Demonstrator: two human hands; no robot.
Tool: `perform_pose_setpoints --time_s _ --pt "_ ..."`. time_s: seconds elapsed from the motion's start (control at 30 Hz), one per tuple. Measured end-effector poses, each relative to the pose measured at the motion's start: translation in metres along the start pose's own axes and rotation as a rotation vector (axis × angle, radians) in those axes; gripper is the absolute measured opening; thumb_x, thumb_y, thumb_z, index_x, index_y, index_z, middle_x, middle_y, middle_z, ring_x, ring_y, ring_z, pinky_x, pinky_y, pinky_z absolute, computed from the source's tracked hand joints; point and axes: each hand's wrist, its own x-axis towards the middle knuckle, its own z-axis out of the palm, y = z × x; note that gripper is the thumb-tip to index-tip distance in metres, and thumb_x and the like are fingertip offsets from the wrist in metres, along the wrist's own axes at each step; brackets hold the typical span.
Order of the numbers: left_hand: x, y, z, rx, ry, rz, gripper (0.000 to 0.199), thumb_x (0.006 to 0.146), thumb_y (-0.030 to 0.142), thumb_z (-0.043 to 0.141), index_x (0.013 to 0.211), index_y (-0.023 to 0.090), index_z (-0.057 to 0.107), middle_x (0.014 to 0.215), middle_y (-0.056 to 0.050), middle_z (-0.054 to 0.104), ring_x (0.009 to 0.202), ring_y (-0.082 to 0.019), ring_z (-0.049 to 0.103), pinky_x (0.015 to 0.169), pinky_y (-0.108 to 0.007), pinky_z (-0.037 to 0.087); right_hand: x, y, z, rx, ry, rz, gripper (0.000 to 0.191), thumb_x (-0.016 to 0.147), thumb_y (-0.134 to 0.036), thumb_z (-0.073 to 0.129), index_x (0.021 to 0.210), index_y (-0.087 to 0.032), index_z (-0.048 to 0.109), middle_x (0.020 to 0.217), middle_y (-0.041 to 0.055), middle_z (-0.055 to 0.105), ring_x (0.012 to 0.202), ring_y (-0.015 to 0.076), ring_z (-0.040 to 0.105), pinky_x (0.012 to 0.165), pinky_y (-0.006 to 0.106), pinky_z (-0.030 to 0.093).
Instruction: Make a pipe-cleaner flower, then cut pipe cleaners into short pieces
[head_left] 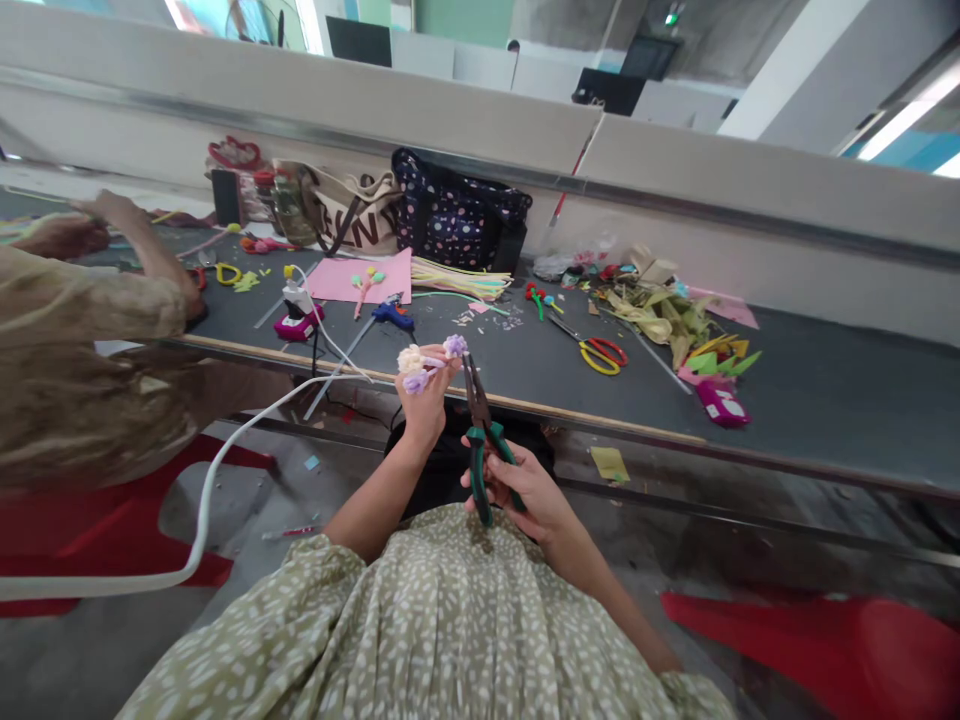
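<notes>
In my left hand (424, 408) is a small bunch of fuzzy craft flowers (415, 381), cream and lilac, held just past the table's front edge. My fingers are closed round its stems. My right hand (529, 487) grips the green-and-black handles of a pair of long-nose pliers (478, 400). The pliers point up and away from me, with their tip close beside the lilac flower on the right. Whether the jaws touch that flower I cannot tell. The handles are spread a little apart.
On the dark table (847, 400) lie a blue glue gun (394, 315), scissors (596, 352), pink paper (330, 280), pipe cleaners (461, 280) and dried husks (667, 315). Bags (457, 215) stand against the partition. A white cable (206, 490) crosses at left, near another person's arm (154, 250).
</notes>
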Motion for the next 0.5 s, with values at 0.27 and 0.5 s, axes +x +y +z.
perform_pose_setpoints --time_s 0.27,0.5 --pt "-0.004 0.01 0.004 0.088 0.004 0.019 0.021 0.069 0.022 0.083 0.063 0.018 0.063 0.08 -0.003 0.061 0.079 -0.014 0.058 0.074 -0.026 0.051 0.0 -0.001 0.001 0.005 0.035 -0.003 0.048 0.082 -0.044 0.072 0.121 -0.018 0.065 0.078 0.0048 0.072 0.051 0.0123 0.064 0.05 0.023 0.05" --pt "-0.006 -0.001 -0.005 0.108 0.007 -0.035 0.018 0.069 0.026 0.082 0.065 0.019 0.066 0.086 -0.003 0.063 0.08 -0.014 0.061 0.079 -0.028 0.051 0.0 -0.004 0.003 -0.029 0.085 -0.007 0.047 0.082 -0.045 0.072 0.12 -0.018 0.066 0.074 0.0044 0.071 0.051 0.0124 0.064 0.049 0.023 0.05"
